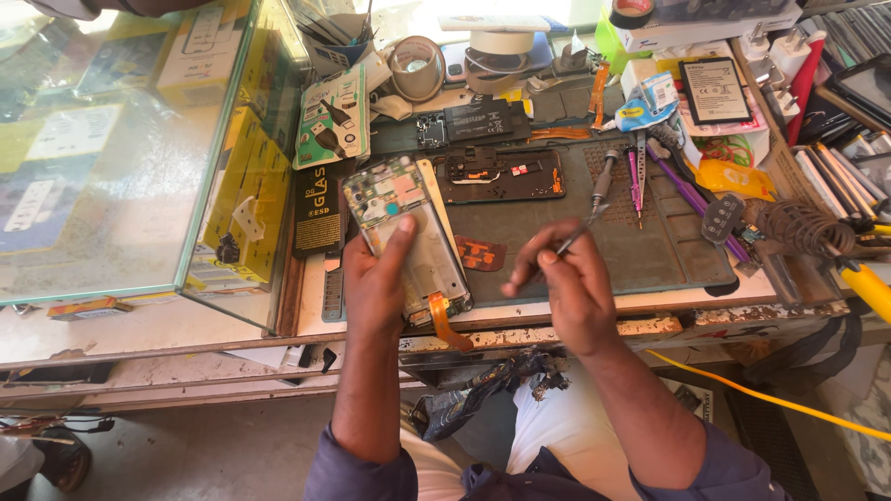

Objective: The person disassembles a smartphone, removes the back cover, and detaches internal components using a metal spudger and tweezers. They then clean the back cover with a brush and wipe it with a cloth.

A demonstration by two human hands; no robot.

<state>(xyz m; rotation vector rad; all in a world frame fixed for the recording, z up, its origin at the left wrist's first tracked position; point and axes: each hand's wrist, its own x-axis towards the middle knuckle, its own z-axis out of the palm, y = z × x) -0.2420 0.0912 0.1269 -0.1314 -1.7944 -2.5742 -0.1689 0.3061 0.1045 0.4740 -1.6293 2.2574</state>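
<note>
Left hand: the left hand (pixel 376 288) is wrapped round the opened phone frame with its bare circuit board and pale metal back (pixel 406 232), thumb pressed flat on the middle of it, so it's gripping that.
Right hand: the right hand (pixel 566 278) is pinched shut on a thin pair of metal tweezers (pixel 574 237), tips pointing up and away to the far right.
Phone spot: held tilted over the near left corner of the dark grey-green rubber work mat (pixel 650 250), an orange flex ribbon (pixel 444 323) dangling off its near end past the edge of the surface (pixel 557 332).
Edges: near edge of the surface is chipped and flaky, both wrists sit right over it. Left of the phone there's a glass display case (pixel 121 158), its corner just beside the left hand.
Open room: pretty much only the bare middle of the mat, between the two hands and out to the right of the tweezers.
Close by: small reddish-brown patch (pixel 480 252) on the mat between the hands, near the phone's right edge.
Far side: black phone back cover with cutouts (pixel 501 174) lying flat just beyond the hands, a black flat battery (pixel 485 119) further back, rolls of tape (pixel 501 42) behind that.
Right side: screwdriver with a grey handle (pixel 605 176), purple-handled tools (pixel 687 197), a soldering iron in a coiled wire stand (pixel 806 227), all crowding the right edge of the mat.
In the way: a yellow cable (pixel 761 397) runs below the surface near the right arm.
</note>
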